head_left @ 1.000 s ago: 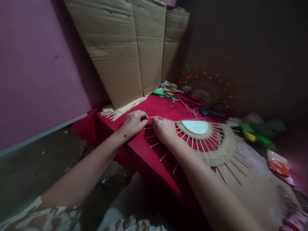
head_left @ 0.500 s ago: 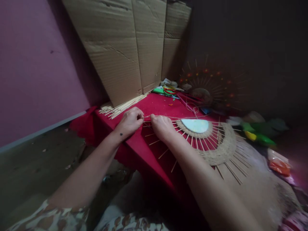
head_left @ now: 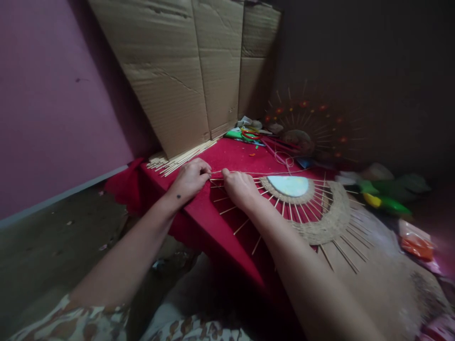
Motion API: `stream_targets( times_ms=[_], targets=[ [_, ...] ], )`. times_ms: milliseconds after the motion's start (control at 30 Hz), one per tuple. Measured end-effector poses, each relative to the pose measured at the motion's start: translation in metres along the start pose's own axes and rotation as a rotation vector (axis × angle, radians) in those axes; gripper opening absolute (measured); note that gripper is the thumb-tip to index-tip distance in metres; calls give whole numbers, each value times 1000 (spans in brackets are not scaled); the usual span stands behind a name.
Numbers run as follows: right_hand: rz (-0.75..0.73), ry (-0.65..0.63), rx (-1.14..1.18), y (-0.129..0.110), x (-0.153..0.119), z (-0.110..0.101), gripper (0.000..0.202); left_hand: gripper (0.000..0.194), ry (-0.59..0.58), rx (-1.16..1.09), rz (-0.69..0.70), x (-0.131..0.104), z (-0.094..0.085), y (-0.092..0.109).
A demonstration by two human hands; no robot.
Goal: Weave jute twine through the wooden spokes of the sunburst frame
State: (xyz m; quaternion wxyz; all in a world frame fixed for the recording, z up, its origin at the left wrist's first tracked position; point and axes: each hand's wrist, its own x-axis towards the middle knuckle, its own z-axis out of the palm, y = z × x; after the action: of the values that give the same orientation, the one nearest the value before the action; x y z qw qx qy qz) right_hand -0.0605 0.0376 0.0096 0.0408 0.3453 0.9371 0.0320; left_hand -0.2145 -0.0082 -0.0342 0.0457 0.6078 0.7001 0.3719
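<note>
A half-round piece of thin sticks and woven tan twine [head_left: 330,222], with a pale blue-white centre [head_left: 289,185], lies on the red cloth [head_left: 227,156]. My left hand [head_left: 194,177] is closed in a pinch on the thin twine [head_left: 256,172] just left of the stick ends. Close beside it, my right hand [head_left: 239,187] is closed over the same twine and the left-hand sticks, hiding part of them. The twine runs right from my hands above the pale centre, towards a loose loop.
Loose sticks [head_left: 170,163] lie along the foot of a cardboard sheet [head_left: 170,71]. Red-handled scissors [head_left: 250,134] sit at the back. A decorated stick fan [head_left: 309,123] leans on the dark wall. Green and orange packets [head_left: 415,241] lie at right.
Both hands hold nearly the same place and grip. The view has shifted very slightly, and the woven piece's right side appears slightly farther right.
</note>
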Motion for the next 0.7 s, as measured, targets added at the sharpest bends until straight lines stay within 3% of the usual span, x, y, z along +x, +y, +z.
stream_targets(
  times_ms=[367,700],
  targets=[
    [21,56,55,7,1,7,27,19,-93,173,18,19,-1,-4],
    [25,141,149,15,4,17,30,12,-229,-16,32,56,7,16]
  ],
)
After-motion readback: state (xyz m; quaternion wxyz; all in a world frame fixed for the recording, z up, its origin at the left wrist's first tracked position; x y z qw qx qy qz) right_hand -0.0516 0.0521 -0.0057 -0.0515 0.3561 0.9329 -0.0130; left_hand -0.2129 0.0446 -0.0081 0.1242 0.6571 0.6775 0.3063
